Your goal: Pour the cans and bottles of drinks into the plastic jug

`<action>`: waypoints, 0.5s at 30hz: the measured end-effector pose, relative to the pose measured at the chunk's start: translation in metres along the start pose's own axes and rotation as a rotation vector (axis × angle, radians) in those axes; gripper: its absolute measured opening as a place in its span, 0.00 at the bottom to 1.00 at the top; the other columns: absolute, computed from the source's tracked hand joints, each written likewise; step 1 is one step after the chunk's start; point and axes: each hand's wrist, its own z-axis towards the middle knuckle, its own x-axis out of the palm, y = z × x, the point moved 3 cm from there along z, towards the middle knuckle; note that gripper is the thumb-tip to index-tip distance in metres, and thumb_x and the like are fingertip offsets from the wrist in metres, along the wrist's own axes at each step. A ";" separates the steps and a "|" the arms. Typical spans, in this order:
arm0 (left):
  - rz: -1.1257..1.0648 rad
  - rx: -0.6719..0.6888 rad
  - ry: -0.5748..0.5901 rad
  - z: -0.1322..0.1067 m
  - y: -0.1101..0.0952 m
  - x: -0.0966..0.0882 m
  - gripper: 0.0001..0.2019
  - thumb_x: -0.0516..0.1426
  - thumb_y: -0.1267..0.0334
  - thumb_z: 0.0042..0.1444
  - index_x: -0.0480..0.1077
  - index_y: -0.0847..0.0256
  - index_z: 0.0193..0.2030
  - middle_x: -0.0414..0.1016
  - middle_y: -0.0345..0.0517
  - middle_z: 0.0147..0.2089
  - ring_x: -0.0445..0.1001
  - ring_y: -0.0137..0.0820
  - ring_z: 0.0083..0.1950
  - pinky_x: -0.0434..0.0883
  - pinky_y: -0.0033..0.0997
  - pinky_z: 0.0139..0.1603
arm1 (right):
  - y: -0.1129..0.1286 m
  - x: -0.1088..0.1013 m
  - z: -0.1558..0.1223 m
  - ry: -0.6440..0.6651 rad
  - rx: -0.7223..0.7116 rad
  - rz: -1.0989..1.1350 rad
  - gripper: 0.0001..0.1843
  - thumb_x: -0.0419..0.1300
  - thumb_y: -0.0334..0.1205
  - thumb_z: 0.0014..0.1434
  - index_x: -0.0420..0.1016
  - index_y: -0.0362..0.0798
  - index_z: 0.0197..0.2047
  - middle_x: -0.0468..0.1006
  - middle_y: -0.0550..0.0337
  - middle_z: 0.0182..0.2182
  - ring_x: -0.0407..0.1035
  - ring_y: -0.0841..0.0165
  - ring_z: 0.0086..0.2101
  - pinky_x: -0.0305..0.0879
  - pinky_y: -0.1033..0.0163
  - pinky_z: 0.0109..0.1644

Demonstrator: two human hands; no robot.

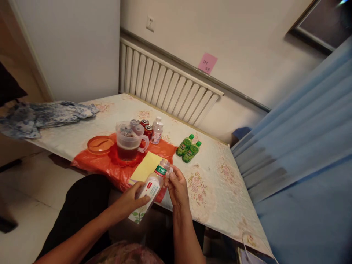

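My left hand (135, 198) is wrapped around the lower body of a plastic drink bottle (151, 185) with a white label and a green-and-red neck band. The bottle leans up and to the right over the table's front edge, its mouth uncovered. Beside the bottle's neck, my right hand (177, 185) pinches a small white bottle cap (169, 171) between thumb and fingers. Behind the bottle lies a yellow paper pad (145, 165) on an orange-red plastic bag (95, 161). A clear pitcher (128, 141) with dark brown liquid stands to the left.
An orange lid (100, 144) lies left of the pitcher. Red cans (149, 131) and clear bottles (157, 132) with white caps stand behind it. Two green bottles (191, 151) are farther right on the flowered tablecloth (214, 198). A blue curtain (297, 146) hangs at the right.
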 end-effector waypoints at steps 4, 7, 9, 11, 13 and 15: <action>-0.018 -0.004 0.005 0.000 0.001 0.000 0.29 0.62 0.42 0.49 0.65 0.59 0.51 0.78 0.50 0.50 0.76 0.47 0.52 0.72 0.43 0.51 | -0.001 0.000 0.000 0.022 -0.013 0.002 0.24 0.72 0.44 0.50 0.74 0.46 0.48 0.74 0.65 0.27 0.64 0.77 0.21 0.65 0.71 0.24; -0.039 -0.006 0.023 0.000 0.002 0.000 0.29 0.61 0.42 0.49 0.65 0.59 0.52 0.78 0.51 0.50 0.76 0.47 0.53 0.72 0.42 0.52 | -0.001 0.001 0.000 0.029 -0.018 -0.008 0.24 0.73 0.43 0.49 0.75 0.47 0.48 0.75 0.64 0.30 0.63 0.77 0.21 0.65 0.70 0.24; -0.044 -0.014 0.029 0.000 0.001 0.000 0.29 0.61 0.41 0.49 0.65 0.59 0.52 0.78 0.50 0.50 0.76 0.47 0.53 0.72 0.42 0.52 | -0.001 0.002 0.000 0.024 -0.016 -0.017 0.24 0.73 0.42 0.48 0.75 0.47 0.48 0.76 0.63 0.32 0.63 0.78 0.21 0.65 0.70 0.24; -0.055 -0.025 0.032 0.000 0.000 0.000 0.30 0.61 0.41 0.49 0.65 0.58 0.51 0.79 0.50 0.50 0.76 0.47 0.53 0.72 0.42 0.52 | -0.001 0.002 0.000 0.020 -0.014 -0.020 0.25 0.73 0.42 0.47 0.75 0.47 0.48 0.76 0.63 0.33 0.63 0.78 0.21 0.65 0.70 0.24; -0.073 -0.039 0.036 -0.001 -0.002 0.001 0.30 0.61 0.40 0.48 0.65 0.58 0.51 0.78 0.50 0.50 0.75 0.47 0.54 0.72 0.41 0.52 | -0.002 0.002 0.000 0.023 -0.010 -0.014 0.25 0.74 0.42 0.47 0.75 0.47 0.48 0.77 0.62 0.33 0.63 0.78 0.21 0.65 0.70 0.24; -0.085 -0.055 0.035 -0.002 -0.003 0.002 0.32 0.61 0.38 0.47 0.65 0.58 0.51 0.78 0.50 0.49 0.75 0.47 0.54 0.72 0.42 0.52 | -0.002 0.002 0.000 0.021 -0.006 -0.011 0.25 0.73 0.41 0.47 0.75 0.47 0.48 0.77 0.62 0.34 0.63 0.78 0.21 0.65 0.70 0.24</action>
